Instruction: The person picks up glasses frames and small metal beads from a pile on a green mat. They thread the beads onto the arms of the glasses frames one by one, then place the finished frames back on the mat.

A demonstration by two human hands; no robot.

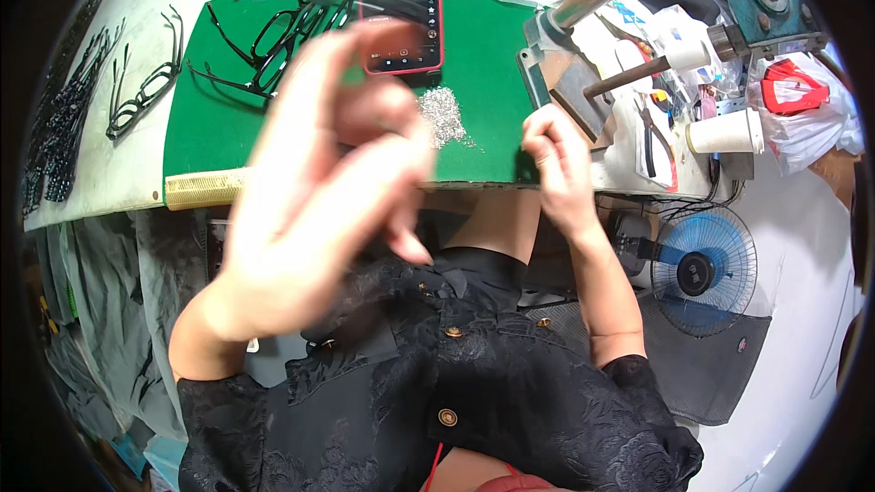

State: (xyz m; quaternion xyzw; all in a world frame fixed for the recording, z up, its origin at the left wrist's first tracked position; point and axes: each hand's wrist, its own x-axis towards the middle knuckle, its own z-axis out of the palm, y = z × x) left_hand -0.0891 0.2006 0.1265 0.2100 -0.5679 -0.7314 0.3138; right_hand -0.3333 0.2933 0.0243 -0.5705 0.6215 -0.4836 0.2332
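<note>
My left hand [319, 191] is raised close to the camera and blurred. Its fingers are loosely bent and apart, and I see nothing in them. It hides part of the green mat [214, 123]. My right hand [558, 169] rests at the mat's near right edge with its fingertips pinched together; anything small between them is too small to tell. A pile of tiny silver metal parts [444, 114] lies on the mat just left of that hand. Several black spectacle frames [273, 36] lie at the mat's far left.
A phone in a red case [401, 5] lies lit at the mat's far edge. A metal hand press [570, 73] stands right of the mat, with pliers [649, 141] and a paper cup [726, 134] beyond. A blue fan [702, 269] sits below; another frame [141, 96] lies left.
</note>
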